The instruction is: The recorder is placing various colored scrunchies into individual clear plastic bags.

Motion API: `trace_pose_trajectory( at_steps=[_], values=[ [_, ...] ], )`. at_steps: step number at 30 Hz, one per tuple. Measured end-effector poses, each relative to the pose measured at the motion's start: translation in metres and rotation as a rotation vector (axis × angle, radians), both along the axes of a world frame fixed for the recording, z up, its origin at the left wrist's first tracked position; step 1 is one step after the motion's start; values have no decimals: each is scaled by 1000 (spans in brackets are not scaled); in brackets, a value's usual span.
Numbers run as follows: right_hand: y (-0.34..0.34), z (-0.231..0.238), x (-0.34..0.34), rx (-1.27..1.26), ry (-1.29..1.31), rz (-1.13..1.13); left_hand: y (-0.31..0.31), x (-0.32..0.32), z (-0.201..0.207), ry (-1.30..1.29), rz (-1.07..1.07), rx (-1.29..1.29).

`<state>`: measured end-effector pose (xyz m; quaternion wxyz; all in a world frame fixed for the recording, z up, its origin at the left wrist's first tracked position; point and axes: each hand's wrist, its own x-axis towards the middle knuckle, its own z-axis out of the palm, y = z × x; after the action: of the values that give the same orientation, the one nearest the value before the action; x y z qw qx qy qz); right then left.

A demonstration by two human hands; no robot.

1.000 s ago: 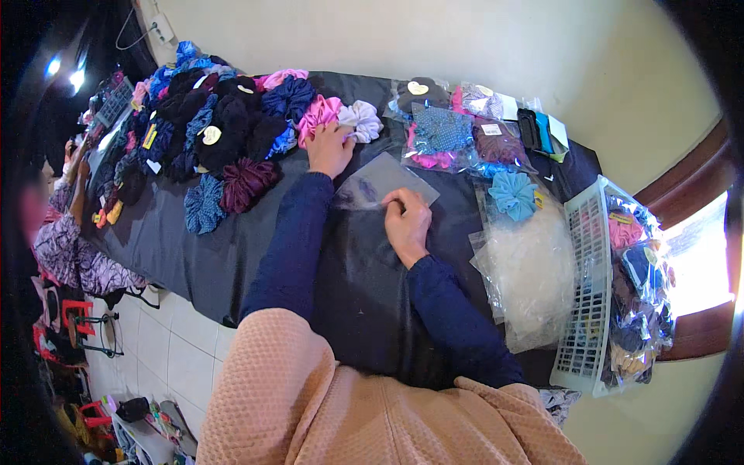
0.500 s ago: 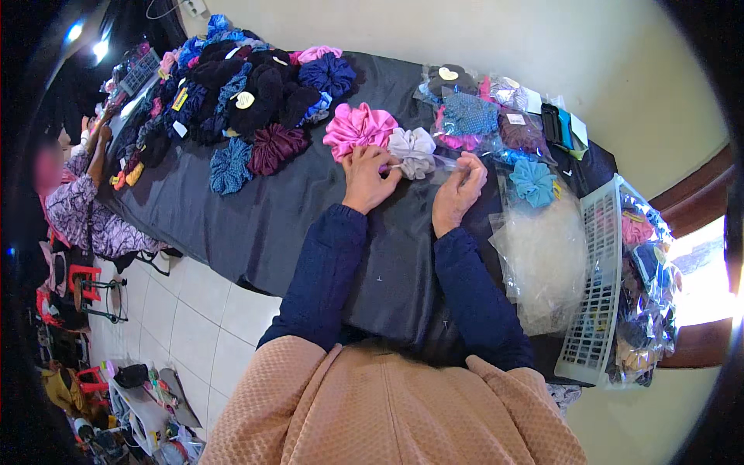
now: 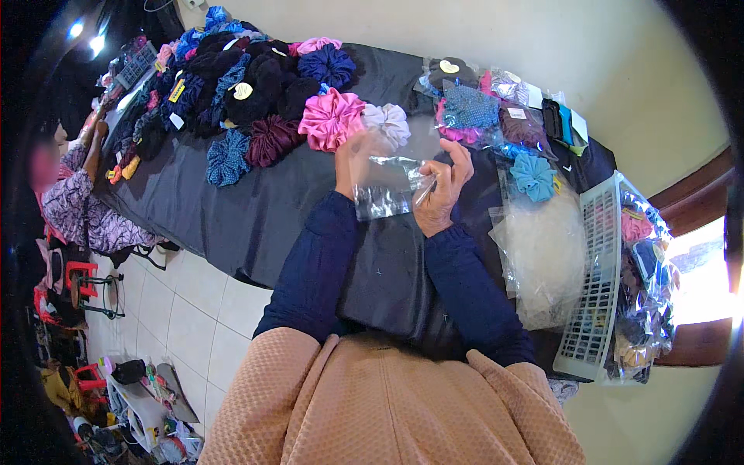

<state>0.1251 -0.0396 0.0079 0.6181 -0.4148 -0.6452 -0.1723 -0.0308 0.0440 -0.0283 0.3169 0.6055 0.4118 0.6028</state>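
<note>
A clear plastic bag is stretched between my two hands over the black-covered table. My right hand pinches its right edge with the thumb and curled fingers, and one finger sticks up. At its left edge, my left hand holds the bag; the fingertips lie behind the film and look blurred. Just beyond my left hand rests a pink satin scrunchie. Beside it lies a pale grey-white scrunchie, its lower part close to the bag's upper edge.
Many dark and blue scrunchies are heaped at the left. Bagged scrunchies lie at the back right. Nearer are a light blue scrunchie, a stack of clear bags and a white plastic basket. Another person sits at the far left.
My left hand has left the scrunchies and come nearer to me, onto the bag. My right hand has moved left and nearer. The bag now hangs spread out between both hands.
</note>
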Motion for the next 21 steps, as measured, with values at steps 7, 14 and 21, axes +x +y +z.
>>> trace_pose_trajectory(
  at_steps=[7, 14, 21],
  values=[
    [4, -12, 8, -271, 164, 66, -7, -10, 26, -671, -686, -680],
    [13, -17, 13, -333, 283, 19, -15, -9, 26, -459, -834, -578],
    [18, -17, 8, -454, 954, 511, -2, -12, 10, -607, -753, -492]
  ],
)
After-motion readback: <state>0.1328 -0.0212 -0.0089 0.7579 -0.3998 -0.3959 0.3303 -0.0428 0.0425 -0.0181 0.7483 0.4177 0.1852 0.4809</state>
